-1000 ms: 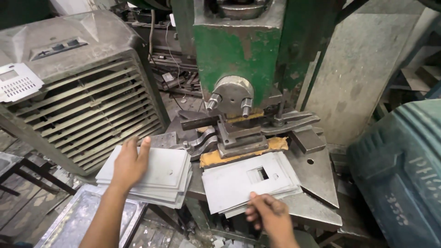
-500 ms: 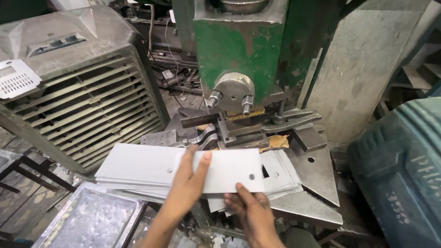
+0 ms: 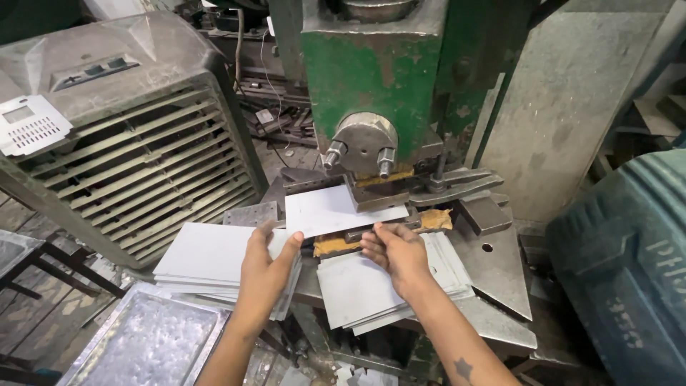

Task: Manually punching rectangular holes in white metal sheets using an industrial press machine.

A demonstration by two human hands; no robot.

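Grey flat steel sheet (image 3: 336,209), lifted off the nine-o'clock stack of grey sheets (image 3: 207,259) a moment ago, is now sliding under the green press (image 3: 371,78); left hand (image 3: 266,266) and right hand (image 3: 394,251) are pinching its near edge, seemingly.

Grey slatted air cooler (image 3: 121,150) stands left of the worn green press body (image 3: 371,71); dusty concrete wall (image 3: 557,107) behind; blue ribbed drum (image 3: 629,271) right.
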